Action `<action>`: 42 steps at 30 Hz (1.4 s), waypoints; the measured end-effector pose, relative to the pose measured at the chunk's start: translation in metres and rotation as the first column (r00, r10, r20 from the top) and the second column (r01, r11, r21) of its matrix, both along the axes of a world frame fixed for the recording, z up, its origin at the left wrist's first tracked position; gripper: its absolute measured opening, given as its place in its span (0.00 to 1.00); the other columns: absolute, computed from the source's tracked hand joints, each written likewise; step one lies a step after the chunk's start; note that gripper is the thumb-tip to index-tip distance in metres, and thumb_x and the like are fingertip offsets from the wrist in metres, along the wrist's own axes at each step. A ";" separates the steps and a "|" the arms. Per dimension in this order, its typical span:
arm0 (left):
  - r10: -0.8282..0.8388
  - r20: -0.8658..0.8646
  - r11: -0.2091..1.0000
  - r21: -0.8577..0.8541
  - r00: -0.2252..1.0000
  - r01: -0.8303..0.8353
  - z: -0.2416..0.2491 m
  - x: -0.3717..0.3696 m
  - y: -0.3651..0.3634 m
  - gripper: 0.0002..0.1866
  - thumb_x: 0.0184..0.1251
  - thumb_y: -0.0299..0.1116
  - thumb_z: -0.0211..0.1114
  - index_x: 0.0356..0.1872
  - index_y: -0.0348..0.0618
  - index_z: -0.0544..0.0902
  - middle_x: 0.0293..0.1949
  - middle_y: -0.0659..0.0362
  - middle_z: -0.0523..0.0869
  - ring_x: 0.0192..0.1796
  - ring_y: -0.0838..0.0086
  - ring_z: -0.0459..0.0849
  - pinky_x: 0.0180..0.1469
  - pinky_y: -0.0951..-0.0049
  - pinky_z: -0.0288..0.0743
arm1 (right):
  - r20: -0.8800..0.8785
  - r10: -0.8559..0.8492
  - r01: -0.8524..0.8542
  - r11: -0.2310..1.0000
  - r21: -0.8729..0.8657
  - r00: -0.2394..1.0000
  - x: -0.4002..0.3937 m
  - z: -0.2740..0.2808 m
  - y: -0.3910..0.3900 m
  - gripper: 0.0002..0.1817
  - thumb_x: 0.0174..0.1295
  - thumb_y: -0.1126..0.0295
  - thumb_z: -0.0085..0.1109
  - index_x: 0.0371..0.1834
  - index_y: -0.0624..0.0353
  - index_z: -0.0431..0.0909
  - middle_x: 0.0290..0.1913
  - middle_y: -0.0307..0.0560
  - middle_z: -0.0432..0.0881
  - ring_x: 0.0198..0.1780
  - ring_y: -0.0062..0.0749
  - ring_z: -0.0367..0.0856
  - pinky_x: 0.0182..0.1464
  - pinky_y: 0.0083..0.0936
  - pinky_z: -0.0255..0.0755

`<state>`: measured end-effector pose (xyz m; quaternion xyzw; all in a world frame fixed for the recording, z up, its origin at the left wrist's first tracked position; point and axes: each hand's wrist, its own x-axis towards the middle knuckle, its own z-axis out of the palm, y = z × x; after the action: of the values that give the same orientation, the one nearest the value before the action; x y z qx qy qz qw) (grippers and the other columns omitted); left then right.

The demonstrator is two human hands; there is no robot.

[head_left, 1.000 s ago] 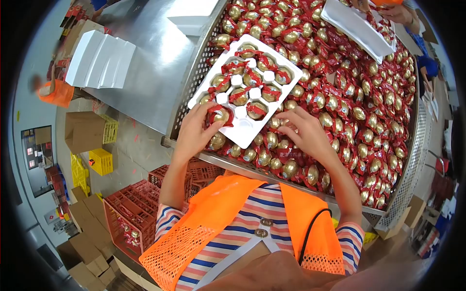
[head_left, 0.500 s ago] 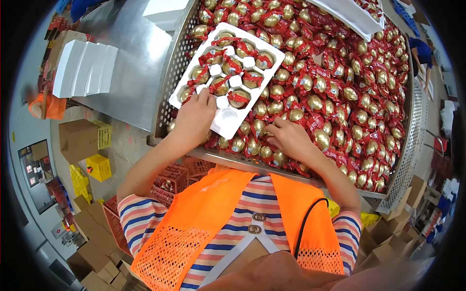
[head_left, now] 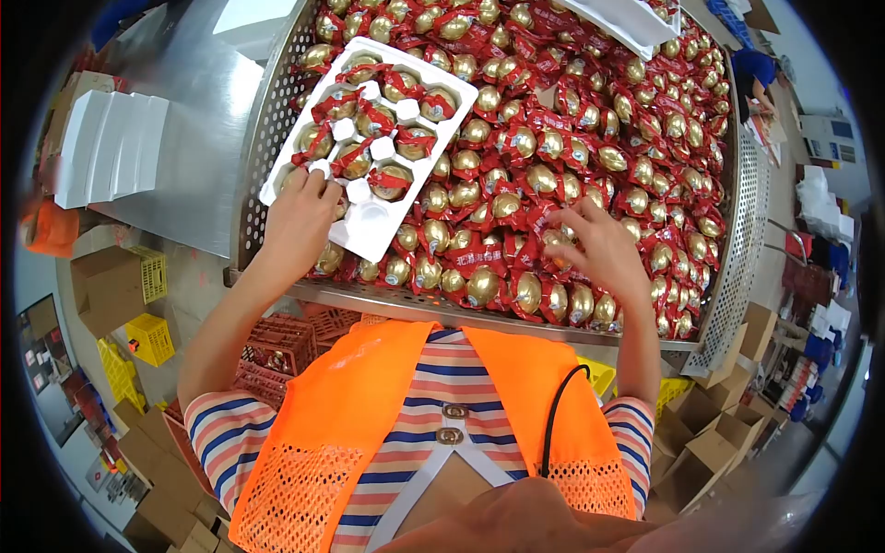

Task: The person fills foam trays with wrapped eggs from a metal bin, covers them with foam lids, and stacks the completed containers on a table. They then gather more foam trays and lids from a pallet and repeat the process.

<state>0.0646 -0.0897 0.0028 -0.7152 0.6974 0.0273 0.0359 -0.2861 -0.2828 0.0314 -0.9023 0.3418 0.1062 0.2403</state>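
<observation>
A white moulded tray (head_left: 371,230) lies tilted on a heap of gold eggs in red wrappers (head_left: 523,143). Most of its visible cells hold wrapped eggs, while the one at the near right corner is bare. My left hand (head_left: 300,221) bends over the near left cells, its fingers closed on a wrapped egg (head_left: 339,205) that they partly hide. To the right of the tray, my right hand (head_left: 597,247) hovers low over the heap with its fingers apart, fingertips right at a gold egg.
A perforated metal bin wall (head_left: 267,138) surrounds the heap, with its near rim in front of my body. Another white tray (head_left: 627,32) lies at the far side. Stacked white trays (head_left: 111,147) stand on the metal table (head_left: 198,184) to the left. Red crates (head_left: 277,346) are below.
The whole view has shifted, so the bin appears further left. My right hand has moved away from the near rim, further into the heap, and its fingers have spread. My left hand stays at the tray.
</observation>
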 end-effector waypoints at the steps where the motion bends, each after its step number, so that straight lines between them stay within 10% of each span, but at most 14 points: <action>1: 0.029 -0.048 1.000 0.008 0.998 -0.029 -0.002 0.000 0.002 0.15 0.56 0.23 0.66 0.45 0.36 0.79 0.41 0.53 0.78 0.48 0.58 0.78 0.46 0.63 0.76 | 0.012 0.011 -0.011 1.000 0.007 1.000 -0.004 0.001 0.006 0.28 0.51 0.57 0.73 0.55 0.48 0.77 0.45 0.47 0.76 0.46 0.48 0.79 0.45 0.41 0.76; 4: 0.106 -0.139 0.994 0.043 0.985 -0.101 -0.004 0.001 0.005 0.20 0.55 0.25 0.70 0.50 0.36 0.78 0.42 0.53 0.76 0.50 0.57 0.76 0.48 0.62 0.75 | 0.034 0.021 -0.022 1.000 0.017 0.999 -0.014 -0.009 0.020 0.38 0.44 0.62 0.78 0.62 0.44 0.71 0.51 0.46 0.72 0.54 0.50 0.74 0.50 0.40 0.76; 11: 0.203 -0.176 0.979 0.053 0.963 -0.196 -0.004 -0.004 0.007 0.24 0.54 0.26 0.71 0.55 0.37 0.77 0.45 0.52 0.78 0.51 0.56 0.79 0.50 0.61 0.76 | 0.325 -0.383 0.263 0.896 0.357 0.865 -0.018 -0.004 0.013 0.27 0.49 0.72 0.71 0.55 0.56 0.76 0.50 0.47 0.82 0.51 0.40 0.83 0.52 0.32 0.76; 15: 0.256 -0.223 0.966 0.019 0.940 -0.258 0.018 -0.020 0.001 0.26 0.56 0.32 0.72 0.58 0.43 0.78 0.45 0.53 0.80 0.47 0.58 0.81 0.46 0.61 0.78 | 0.552 -0.242 0.158 0.968 0.197 0.798 0.000 0.007 0.028 0.26 0.50 0.74 0.69 0.56 0.57 0.77 0.48 0.47 0.84 0.49 0.38 0.84 0.54 0.30 0.76; 19: 0.118 -0.399 0.957 -0.200 0.910 -0.211 0.023 -0.031 -0.005 0.28 0.57 0.34 0.73 0.61 0.50 0.77 0.49 0.55 0.81 0.49 0.64 0.82 0.45 0.68 0.78 | 0.530 -0.643 0.033 0.652 0.758 0.553 0.012 0.003 0.042 0.23 0.58 0.74 0.66 0.58 0.62 0.74 0.50 0.44 0.82 0.50 0.27 0.81 0.54 0.27 0.75; 23: 0.044 -0.979 0.973 -0.002 0.197 -0.231 0.040 -0.060 -0.026 0.31 0.57 0.30 0.73 0.64 0.47 0.76 0.56 0.57 0.80 0.57 0.71 0.79 0.55 0.69 0.75 | 0.464 -0.722 -0.130 0.468 0.874 0.513 0.040 -0.002 0.041 0.20 0.62 0.75 0.63 0.57 0.64 0.74 0.49 0.41 0.82 0.50 0.20 0.79 0.52 0.20 0.73; 30: 0.083 -0.947 0.921 0.192 -0.309 -0.340 0.027 -0.088 -0.047 0.06 0.64 0.25 0.68 0.41 0.36 0.85 0.34 0.65 0.85 0.37 0.85 0.81 0.42 0.82 0.74 | 0.326 -0.764 -0.109 0.322 0.940 0.556 0.066 -0.009 0.045 0.18 0.73 0.66 0.51 0.60 0.65 0.72 0.46 0.43 0.82 0.41 0.21 0.81 0.37 0.21 0.77; 35: 0.051 -0.871 0.897 0.256 -0.489 -0.362 0.016 -0.088 -0.047 0.02 0.66 0.25 0.66 0.37 0.39 0.83 0.35 0.66 0.84 0.37 0.85 0.79 0.42 0.83 0.73 | 0.273 -0.793 -0.103 0.260 0.960 0.544 0.074 -0.009 0.044 0.19 0.77 0.63 0.45 0.62 0.63 0.68 0.45 0.48 0.84 0.36 0.29 0.85 0.26 0.26 0.79; 42: 0.074 -0.906 0.891 0.248 -0.416 -0.381 0.007 -0.068 -0.033 0.07 0.68 0.26 0.64 0.44 0.38 0.83 0.42 0.64 0.84 0.45 0.83 0.80 0.51 0.79 0.72 | 0.461 -0.627 -0.159 0.476 0.865 0.627 0.092 0.002 0.044 0.25 0.62 0.73 0.66 0.62 0.64 0.71 0.54 0.43 0.77 0.49 0.23 0.81 0.51 0.21 0.79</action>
<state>-0.0032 -0.1226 0.0098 -0.5107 0.2501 0.5386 -0.6217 -0.1944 -0.2391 0.0334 -0.5573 0.2497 -0.1535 0.7768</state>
